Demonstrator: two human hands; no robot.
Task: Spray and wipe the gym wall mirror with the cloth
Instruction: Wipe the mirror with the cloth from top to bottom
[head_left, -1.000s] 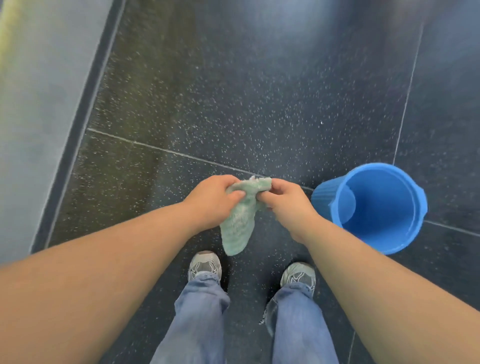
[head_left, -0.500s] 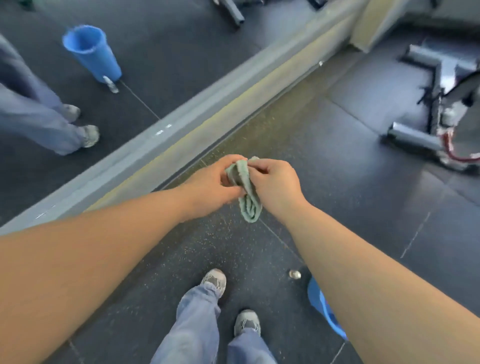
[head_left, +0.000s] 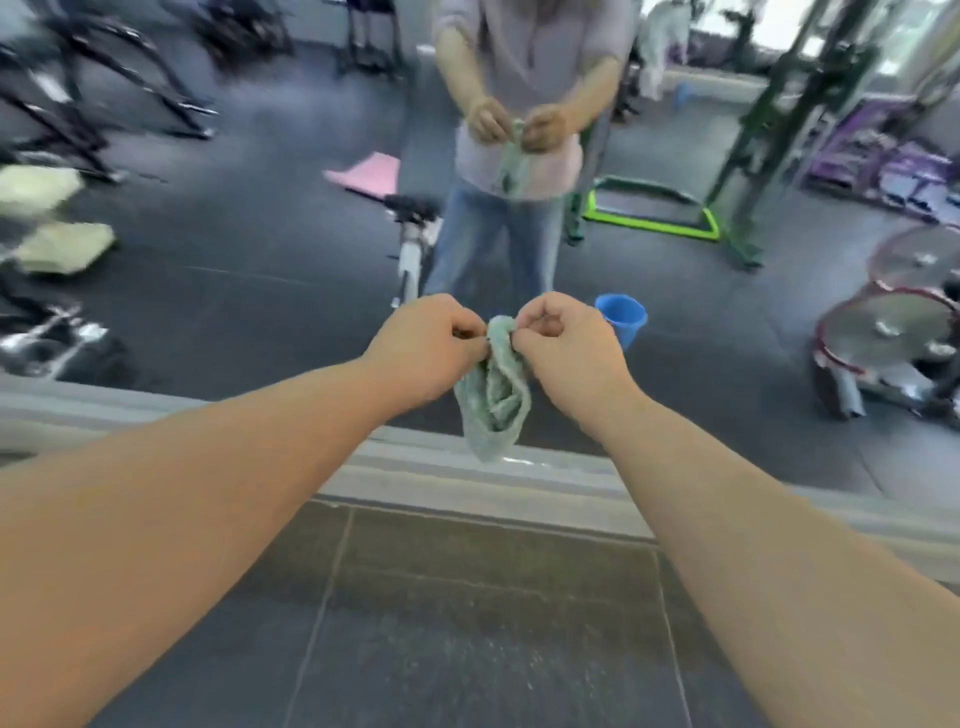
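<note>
Left hand (head_left: 426, 353) and right hand (head_left: 571, 353), fingers (head_left: 467, 332) curled tight, each pinch the top of the cloth (head_left: 493, 405), which hangs toward 6 o'clock between them, mirror (head_left: 260, 260) at 12 o'clock

Hands 2: left hand (head_left: 431, 353), right hand (head_left: 566, 353) | cloth (head_left: 496, 400) 1 | wall mirror (head_left: 234, 291) 1 | reflected in it: blue bucket (head_left: 623, 319) 1, pink mat (head_left: 369, 176) 1, red-rimmed weight plates (head_left: 893, 332) 2, pale pads (head_left: 65, 247) 2, green rack (head_left: 649, 222) 1

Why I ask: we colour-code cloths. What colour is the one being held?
The cloth is pale green, seen in the head view.
</note>
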